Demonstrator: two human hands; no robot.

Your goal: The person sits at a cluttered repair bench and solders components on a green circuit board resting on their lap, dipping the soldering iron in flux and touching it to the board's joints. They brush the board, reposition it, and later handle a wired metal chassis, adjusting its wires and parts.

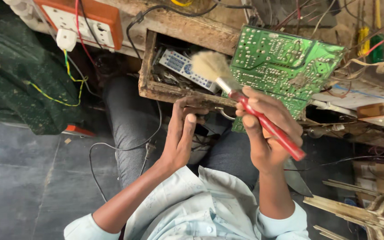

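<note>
Cluttered wooden table (187, 27) overhead, drawer open. Right hand (267, 129) grips a red-handled bristle brush (245, 100) beside the green circuit board (285, 66) at the table's edge; left hand (181, 133) curls at the board's lower edge, grip unclear. Dust remains; brushing looks unfinished.

Brush (245, 104) clamped in right hand (267, 133), bristles up and left of the grip, handle running down to its right. Circuit board (285, 66) just behind. Left hand (181, 133) left of the grip, touching drawer (174, 91). Remote control (185, 69) inside drawer. Socket board (85, 20) far left.
</note>
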